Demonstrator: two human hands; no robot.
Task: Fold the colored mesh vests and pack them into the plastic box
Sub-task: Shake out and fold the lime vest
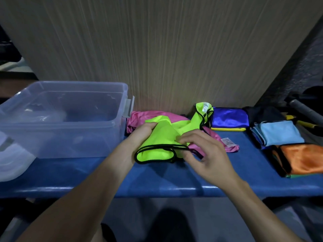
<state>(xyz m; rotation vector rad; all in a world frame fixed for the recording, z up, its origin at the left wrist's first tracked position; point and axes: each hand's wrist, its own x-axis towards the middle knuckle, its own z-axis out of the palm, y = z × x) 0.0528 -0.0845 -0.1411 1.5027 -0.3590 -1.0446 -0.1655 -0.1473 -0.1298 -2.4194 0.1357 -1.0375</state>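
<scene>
A neon yellow-green mesh vest (162, 137) with black trim lies bunched at the middle of the blue table, partly over a pink vest (139, 116). My left hand (139, 138) grips the green vest's left side, fingers curled into the fabric. My right hand (201, 151) pinches the green fabric near its black-edged opening. The clear plastic box (111, 123) stands to the left, with only a little clear plastic showing inside.
Folded vests sit at the right: a blue one (229, 117), a light blue one (277, 132), an orange one (302, 159). A clear lid (12, 159) lies at the far left. The blue table (157, 180) ends at its front edge; a wooden wall stands behind.
</scene>
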